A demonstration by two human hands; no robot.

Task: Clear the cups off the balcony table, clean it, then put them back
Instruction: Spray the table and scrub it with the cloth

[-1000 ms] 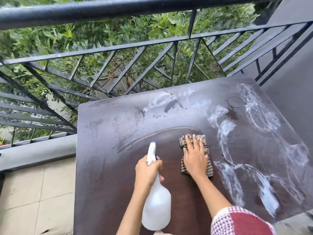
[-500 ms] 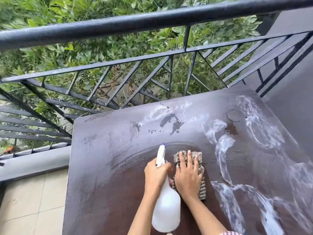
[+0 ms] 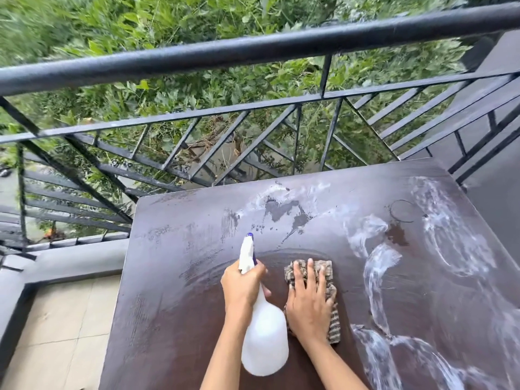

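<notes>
A person's left hand (image 3: 242,285) is gripping a white spray bottle (image 3: 264,342) near the balcony table's (image 3: 168,291) near edge while the right hand (image 3: 309,302) is pressing flat on a checked cloth (image 3: 323,266) mid-table, with no cups in view; the foam streaks (image 3: 377,280) toward the right edge are probably risking drying into smears if skipped.

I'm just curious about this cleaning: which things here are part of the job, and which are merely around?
Part of the job:
table
spray bottle, held in the left hand
checked cloth, pressed flat under the right hand
white foam streaks, not yet wiped

Just around:
black railing
green foliage beyond it
tiled floor

No cups are in view.
</notes>
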